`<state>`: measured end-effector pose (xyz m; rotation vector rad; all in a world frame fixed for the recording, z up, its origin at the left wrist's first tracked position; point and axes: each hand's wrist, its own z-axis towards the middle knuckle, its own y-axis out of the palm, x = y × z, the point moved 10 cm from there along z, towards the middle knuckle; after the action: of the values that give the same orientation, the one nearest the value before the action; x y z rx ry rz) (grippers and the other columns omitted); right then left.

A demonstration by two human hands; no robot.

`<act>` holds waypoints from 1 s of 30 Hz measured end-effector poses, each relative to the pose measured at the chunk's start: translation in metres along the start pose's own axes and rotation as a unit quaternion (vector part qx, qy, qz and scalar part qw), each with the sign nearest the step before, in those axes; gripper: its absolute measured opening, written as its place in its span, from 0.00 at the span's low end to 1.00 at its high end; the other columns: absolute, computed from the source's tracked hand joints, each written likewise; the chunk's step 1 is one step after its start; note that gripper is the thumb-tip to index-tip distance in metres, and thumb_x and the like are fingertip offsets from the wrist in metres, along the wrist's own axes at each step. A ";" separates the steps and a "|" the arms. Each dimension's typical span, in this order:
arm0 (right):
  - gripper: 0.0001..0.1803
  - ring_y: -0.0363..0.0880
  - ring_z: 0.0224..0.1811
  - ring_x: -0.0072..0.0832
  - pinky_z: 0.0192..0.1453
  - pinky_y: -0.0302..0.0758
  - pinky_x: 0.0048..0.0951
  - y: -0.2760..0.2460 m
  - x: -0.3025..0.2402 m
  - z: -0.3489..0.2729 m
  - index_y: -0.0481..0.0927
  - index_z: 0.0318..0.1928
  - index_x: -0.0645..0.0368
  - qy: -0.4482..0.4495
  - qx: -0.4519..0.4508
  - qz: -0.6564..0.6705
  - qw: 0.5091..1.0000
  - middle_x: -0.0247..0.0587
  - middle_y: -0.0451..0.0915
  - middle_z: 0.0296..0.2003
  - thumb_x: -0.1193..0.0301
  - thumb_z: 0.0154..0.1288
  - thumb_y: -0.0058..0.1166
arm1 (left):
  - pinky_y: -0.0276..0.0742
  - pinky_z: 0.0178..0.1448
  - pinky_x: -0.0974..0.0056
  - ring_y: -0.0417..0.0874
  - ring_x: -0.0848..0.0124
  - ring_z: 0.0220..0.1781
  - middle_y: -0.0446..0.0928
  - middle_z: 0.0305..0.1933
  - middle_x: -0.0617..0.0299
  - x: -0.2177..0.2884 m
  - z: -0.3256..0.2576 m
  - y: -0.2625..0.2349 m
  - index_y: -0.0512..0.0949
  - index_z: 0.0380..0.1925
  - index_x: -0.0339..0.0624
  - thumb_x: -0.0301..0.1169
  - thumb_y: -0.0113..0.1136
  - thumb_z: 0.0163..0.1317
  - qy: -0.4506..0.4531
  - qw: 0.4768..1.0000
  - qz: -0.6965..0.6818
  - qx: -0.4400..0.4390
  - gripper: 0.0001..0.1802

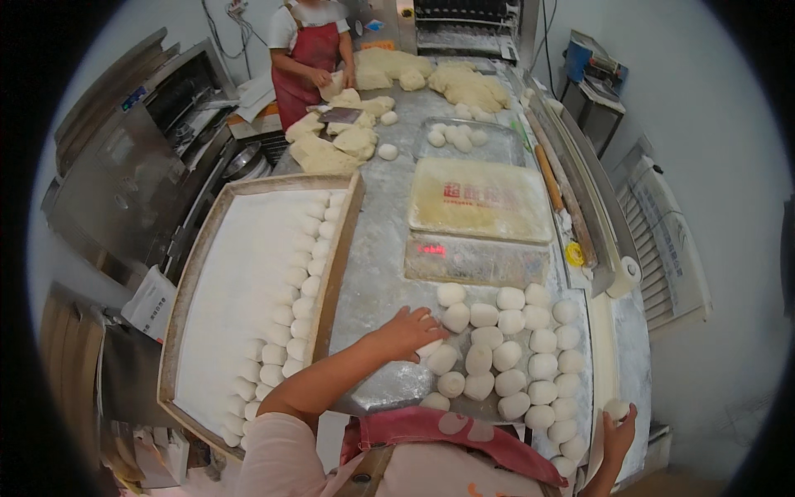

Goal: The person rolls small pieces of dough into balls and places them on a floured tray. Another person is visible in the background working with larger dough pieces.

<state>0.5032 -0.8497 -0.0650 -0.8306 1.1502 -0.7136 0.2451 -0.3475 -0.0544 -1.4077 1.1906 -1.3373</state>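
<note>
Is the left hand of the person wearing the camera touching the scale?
Apart: the head view shows a strip of tabletop between the left hand and the scale.

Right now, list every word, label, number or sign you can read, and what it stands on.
I can't copy wording, only place it:
Yellowish scale top: red lettering.
Scale display: glowing red characters, blurred.
Right-hand white sheet: dark lettering, blurred.
Left-hand white sheet: dark print, too small.
Blue sticker and orange sticker, at the back: too small.
</note>
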 end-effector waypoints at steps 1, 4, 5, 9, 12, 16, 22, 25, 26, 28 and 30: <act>0.40 0.80 0.45 0.48 0.51 0.75 0.41 0.001 -0.013 0.006 0.67 0.65 0.65 -0.031 0.021 -0.027 0.999 0.55 0.80 0.41 0.67 0.53 0.71 | 0.76 0.56 0.49 0.70 0.54 0.66 0.72 0.59 0.61 0.000 0.000 0.000 0.72 0.60 0.60 0.37 0.80 0.36 0.008 1.000 -0.022 -0.006 0.45; 0.31 0.80 0.44 0.53 0.49 0.76 0.44 0.011 -0.040 0.023 0.73 0.55 0.66 -0.087 0.028 -0.092 0.992 0.57 0.81 0.40 0.65 0.53 0.70 | 0.81 0.51 0.52 0.71 0.56 0.62 0.73 0.56 0.63 -0.003 -0.002 0.000 0.72 0.59 0.61 0.35 0.79 0.39 -0.014 0.999 -0.044 -0.023 0.42; 0.28 0.79 0.43 0.54 0.49 0.76 0.45 0.020 -0.037 0.031 0.75 0.51 0.66 -0.082 -0.010 -0.102 0.991 0.57 0.81 0.39 0.65 0.53 0.70 | 0.81 0.51 0.52 0.72 0.56 0.62 0.73 0.55 0.63 -0.002 -0.005 -0.001 0.73 0.59 0.60 0.35 0.78 0.39 -0.034 0.998 -0.043 -0.028 0.41; 0.19 0.79 0.40 0.56 0.46 0.75 0.47 0.030 -0.054 0.037 0.77 0.35 0.66 -0.076 -0.048 -0.094 0.992 0.57 0.81 0.35 0.62 0.56 0.67 | 0.80 0.51 0.52 0.73 0.55 0.59 0.75 0.54 0.62 -0.001 -0.009 0.004 0.74 0.56 0.58 0.32 0.75 0.43 -0.050 0.998 -0.027 -0.002 0.35; 0.21 0.80 0.44 0.56 0.50 0.76 0.47 0.045 -0.040 0.049 0.79 0.41 0.69 -0.101 -0.032 -0.140 0.984 0.61 0.81 0.39 0.60 0.60 0.63 | 0.78 0.51 0.51 0.74 0.54 0.57 0.75 0.53 0.59 -0.001 -0.007 0.007 0.75 0.53 0.56 0.28 0.71 0.45 0.008 0.995 -0.064 0.078 0.31; 0.28 0.79 0.51 0.58 0.54 0.76 0.48 0.075 -0.029 0.070 0.73 0.58 0.72 -0.060 -0.111 -0.107 0.986 0.67 0.79 0.51 0.62 0.65 0.57 | 0.75 0.55 0.51 0.74 0.51 0.58 0.76 0.54 0.57 -0.020 -0.013 0.016 0.76 0.53 0.52 0.22 0.66 0.44 -0.040 0.990 -0.109 0.077 0.31; 0.45 0.80 0.53 0.54 0.54 0.77 0.46 0.058 -0.074 0.076 0.52 0.75 0.55 -0.079 -0.119 -0.061 0.988 0.62 0.78 0.54 0.66 0.61 0.60 | 0.71 0.62 0.53 0.74 0.50 0.57 0.76 0.52 0.55 -0.004 -0.002 -0.035 0.77 0.49 0.47 0.16 0.66 0.44 0.020 0.981 -0.192 0.027 0.28; 0.44 0.80 0.53 0.54 0.53 0.77 0.45 0.065 -0.072 0.088 0.55 0.74 0.54 -0.072 -0.160 -0.082 0.981 0.62 0.79 0.52 0.66 0.59 0.61 | 0.69 0.66 0.54 0.76 0.51 0.59 0.78 0.52 0.54 -0.025 0.026 -0.104 0.77 0.52 0.46 0.18 0.66 0.48 0.070 0.972 -0.204 0.096 0.28; 0.43 0.80 0.53 0.53 0.53 0.77 0.45 0.069 -0.073 0.092 0.57 0.73 0.54 -0.068 -0.176 -0.096 0.977 0.62 0.80 0.52 0.66 0.59 0.61 | 0.68 0.68 0.54 0.75 0.52 0.62 0.77 0.57 0.51 -0.057 0.034 -0.133 0.76 0.56 0.45 0.21 0.67 0.50 -0.021 0.969 -0.168 0.182 0.30; 0.41 0.81 0.52 0.52 0.52 0.77 0.45 0.079 -0.081 0.094 0.59 0.72 0.54 -0.045 -0.234 -0.098 0.966 0.61 0.80 0.50 0.65 0.59 0.62 | 0.66 0.70 0.53 0.74 0.50 0.64 0.75 0.62 0.50 -0.106 0.025 -0.211 0.74 0.60 0.44 0.24 0.71 0.50 -0.078 0.903 0.034 0.422 0.33; 0.39 0.82 0.51 0.49 0.51 0.77 0.44 0.082 -0.093 0.094 0.62 0.71 0.54 0.001 -0.306 -0.081 0.949 0.60 0.81 0.49 0.64 0.59 0.62 | 0.66 0.70 0.52 0.73 0.50 0.65 0.74 0.63 0.48 -0.110 0.028 -0.228 0.74 0.60 0.43 0.28 0.73 0.50 -0.110 0.877 0.028 0.466 0.34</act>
<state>0.5751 -0.7116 -0.0725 -1.4594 1.3357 -0.4871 0.2952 -0.1951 0.1438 -0.7635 0.3081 -1.3738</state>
